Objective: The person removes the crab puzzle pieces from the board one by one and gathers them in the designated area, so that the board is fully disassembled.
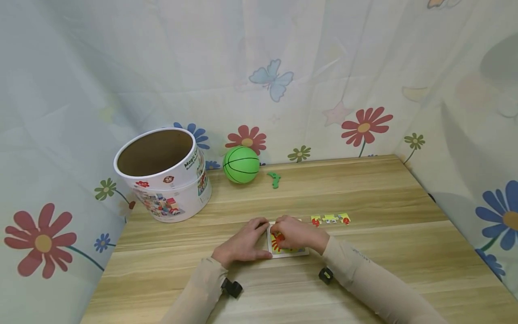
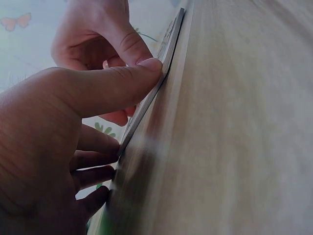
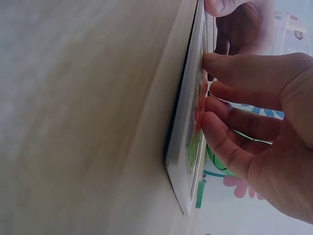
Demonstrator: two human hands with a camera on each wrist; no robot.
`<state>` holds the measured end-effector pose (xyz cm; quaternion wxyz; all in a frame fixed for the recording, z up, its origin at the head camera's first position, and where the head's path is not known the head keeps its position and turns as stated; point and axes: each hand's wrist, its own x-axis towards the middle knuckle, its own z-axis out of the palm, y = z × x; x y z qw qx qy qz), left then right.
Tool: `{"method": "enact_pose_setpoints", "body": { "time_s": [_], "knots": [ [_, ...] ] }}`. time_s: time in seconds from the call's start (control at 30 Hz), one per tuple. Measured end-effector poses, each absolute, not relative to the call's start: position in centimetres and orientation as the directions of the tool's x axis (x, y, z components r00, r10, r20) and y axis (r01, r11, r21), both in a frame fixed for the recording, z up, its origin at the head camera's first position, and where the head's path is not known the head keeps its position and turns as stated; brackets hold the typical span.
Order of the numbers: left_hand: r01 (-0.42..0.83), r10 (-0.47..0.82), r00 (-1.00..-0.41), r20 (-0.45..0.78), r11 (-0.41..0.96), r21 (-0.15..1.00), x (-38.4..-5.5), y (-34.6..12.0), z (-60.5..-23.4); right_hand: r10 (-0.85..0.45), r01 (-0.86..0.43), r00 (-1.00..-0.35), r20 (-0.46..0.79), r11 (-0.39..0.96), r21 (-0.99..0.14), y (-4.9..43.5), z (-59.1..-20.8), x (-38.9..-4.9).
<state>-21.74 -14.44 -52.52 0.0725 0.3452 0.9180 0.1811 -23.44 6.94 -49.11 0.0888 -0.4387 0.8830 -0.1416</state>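
We see the framed puzzle (image 1: 289,256) lying on the desk (image 1: 283,292). The left hand (image 1: 246,242), thumb and fingers spread, touches its nine o'clock edge; the right hand (image 1: 297,233) has bent fingers on its face, but we cannot tell whether they pinch anything. From it, loose pieces (image 1: 330,219) lie at two o'clock, a green ball (image 1: 241,165) at eleven, a bucket (image 1: 171,204) at ten.

Puzzle board (image 1: 289,255): white border, red-and-yellow picture. Loose pieces (image 1: 330,218), right: yellow with red. Far ball (image 1: 241,167): green, black lines. Left bucket (image 1: 189,202): white, multicoloured print.
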Motion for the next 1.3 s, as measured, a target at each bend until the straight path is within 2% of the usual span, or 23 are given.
{"method": "enact_pose_setpoints", "body": {
  "time_s": [0.33,0.6,0.83,1.1,1.3],
  "knots": [
    [0.614,0.664,-0.747,0.007,0.686,0.39,-21.79,-14.4,-52.55,-0.778,-0.726,-0.625,-0.065,0.61,-0.317,6.8,-49.04,-23.34],
    [0.621,0.667,-0.745,0.013,0.687,0.378,-21.87,-14.44,-52.61,-0.756,-0.701,-0.653,-0.05,0.628,-0.339,6.82,-49.04,-23.18],
    [0.613,0.662,-0.749,0.003,0.692,0.382,-21.9,-14.45,-52.74,-0.758,-0.71,-0.652,-0.019,0.619,-0.334,6.88,-49.03,-23.06],
    [0.608,0.657,-0.753,0.005,0.693,0.387,-21.8,-14.49,-52.52,-0.725,-0.671,-0.688,-0.025,0.649,-0.358,6.92,-48.88,-23.05],
    [0.606,0.658,-0.753,0.004,0.691,0.394,-21.64,-14.44,-52.37,-0.729,-0.684,-0.685,0.002,0.642,-0.347,7.01,-49.0,-23.14]
  ]
}}
